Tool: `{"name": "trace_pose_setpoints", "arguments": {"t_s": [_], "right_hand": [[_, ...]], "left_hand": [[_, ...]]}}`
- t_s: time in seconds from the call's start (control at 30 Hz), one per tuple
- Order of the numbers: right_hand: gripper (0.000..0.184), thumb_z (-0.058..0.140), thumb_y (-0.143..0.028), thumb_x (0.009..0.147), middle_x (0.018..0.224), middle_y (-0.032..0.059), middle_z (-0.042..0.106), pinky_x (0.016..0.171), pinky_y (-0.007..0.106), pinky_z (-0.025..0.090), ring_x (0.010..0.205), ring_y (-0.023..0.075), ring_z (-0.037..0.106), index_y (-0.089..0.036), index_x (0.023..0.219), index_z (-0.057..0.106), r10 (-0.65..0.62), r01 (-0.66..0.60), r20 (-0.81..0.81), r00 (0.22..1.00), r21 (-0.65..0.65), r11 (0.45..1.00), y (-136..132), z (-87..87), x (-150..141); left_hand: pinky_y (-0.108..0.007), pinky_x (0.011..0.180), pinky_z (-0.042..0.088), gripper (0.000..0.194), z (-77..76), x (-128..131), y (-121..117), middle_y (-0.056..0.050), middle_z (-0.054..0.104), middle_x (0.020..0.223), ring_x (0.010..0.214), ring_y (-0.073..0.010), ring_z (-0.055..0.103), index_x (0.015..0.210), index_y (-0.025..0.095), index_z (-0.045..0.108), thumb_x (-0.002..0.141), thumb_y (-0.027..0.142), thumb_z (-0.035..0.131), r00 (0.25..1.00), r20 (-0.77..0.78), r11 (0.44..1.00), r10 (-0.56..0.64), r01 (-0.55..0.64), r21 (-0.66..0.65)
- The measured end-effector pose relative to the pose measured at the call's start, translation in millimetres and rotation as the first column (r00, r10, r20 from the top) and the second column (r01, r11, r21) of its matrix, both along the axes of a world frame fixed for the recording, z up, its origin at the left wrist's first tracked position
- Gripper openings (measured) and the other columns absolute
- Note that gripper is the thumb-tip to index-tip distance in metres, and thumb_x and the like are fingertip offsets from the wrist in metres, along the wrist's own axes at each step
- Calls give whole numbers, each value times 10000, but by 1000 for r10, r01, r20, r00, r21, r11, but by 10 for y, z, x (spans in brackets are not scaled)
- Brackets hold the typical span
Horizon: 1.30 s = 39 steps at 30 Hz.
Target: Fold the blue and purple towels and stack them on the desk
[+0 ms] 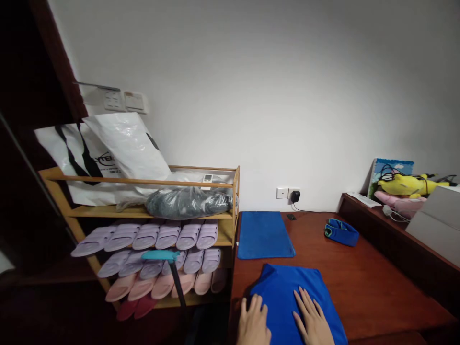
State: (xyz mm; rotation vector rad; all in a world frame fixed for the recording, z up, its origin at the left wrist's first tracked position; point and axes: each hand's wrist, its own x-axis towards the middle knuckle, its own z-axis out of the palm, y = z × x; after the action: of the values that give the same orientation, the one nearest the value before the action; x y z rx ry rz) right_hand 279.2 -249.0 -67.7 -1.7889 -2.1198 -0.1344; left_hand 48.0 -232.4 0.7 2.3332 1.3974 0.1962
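A bright blue cloth [287, 282] lies on the reddish-brown desk [373, 287] near its front edge, partly covered by both hands. My left hand [253, 323] rests on the cloth's left side, its fingers bent a little and apart. On the right part of the cloth, my right hand [312, 316] lies flat with its fingers stretched out. Behind this cloth, a flat blue rectangular piece of fabric [265, 235] is spread near the wall. A blue rolled item with green edging [341, 232] sits farther right on the desk.
To the left, a wooden rack [143, 181] holds rows of slippers [158, 235], a white bag [125, 148] and a plastic-wrapped dark bundle [190, 201]. A turquoise-topped pole [176, 282] stands before it. A raised shelf on the right bears a yellow plush toy [404, 185] and white boxes [438, 220].
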Motion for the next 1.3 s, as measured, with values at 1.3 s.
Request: {"name": "trace_pose_setpoints", "arguments": {"t_s": [1.3], "right_hand": [[440,471,-448,830,1345,-1,505,992,379,459,1239,229,470,-312,1241,549,-82,81,-99,992,-20,997,-254,-275,1588]], "left_hand": [[-493,1147,136,594,81,123,-67,-14,146,1540,1407,-256,130,1397,280,342,816,312,459,992,124,997,-14,4,75]]}}
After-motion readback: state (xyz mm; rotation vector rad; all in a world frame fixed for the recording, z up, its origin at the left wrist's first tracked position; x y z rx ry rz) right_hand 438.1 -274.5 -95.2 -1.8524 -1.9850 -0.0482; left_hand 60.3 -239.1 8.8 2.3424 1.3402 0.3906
